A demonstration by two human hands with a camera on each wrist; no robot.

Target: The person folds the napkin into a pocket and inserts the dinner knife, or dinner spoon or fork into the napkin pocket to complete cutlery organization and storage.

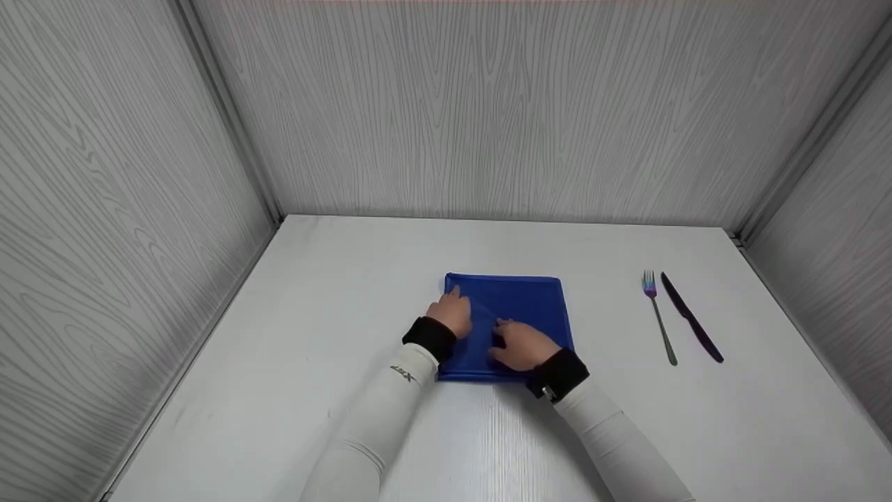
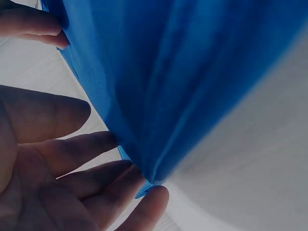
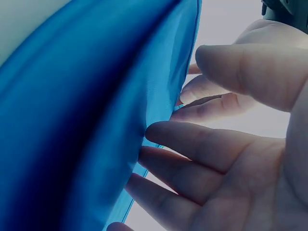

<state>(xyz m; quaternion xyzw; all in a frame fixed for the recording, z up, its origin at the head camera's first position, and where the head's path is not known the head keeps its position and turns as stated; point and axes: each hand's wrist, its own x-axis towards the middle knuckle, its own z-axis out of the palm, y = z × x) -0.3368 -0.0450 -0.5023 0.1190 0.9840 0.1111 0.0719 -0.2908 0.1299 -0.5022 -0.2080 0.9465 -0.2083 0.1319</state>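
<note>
A square of blue cloth [image 1: 519, 296], apparently folded, lies flat on the white table, with layered edges along its right and near sides. My left hand [image 1: 451, 312] rests on its left part, index finger pointing away from me. On the lower right part lies my right hand [image 1: 523, 345], with thumb and fingers apart. The left wrist view has the left hand's fingers [image 2: 91, 113] loosely extended, several tips touching the cloth's edge. In the right wrist view, the fairly straight fingers of the right hand touch the cloth [image 3: 110, 120]; the other hand's fingers show behind.
To the right of the cloth, a fork [image 1: 660, 321] with shiny multicoloured tines lies beside a dark table knife [image 1: 690, 317]. Grey wood-grain panels enclose the white table [image 1: 334, 279] at the back [image 1: 474, 111], left and right.
</note>
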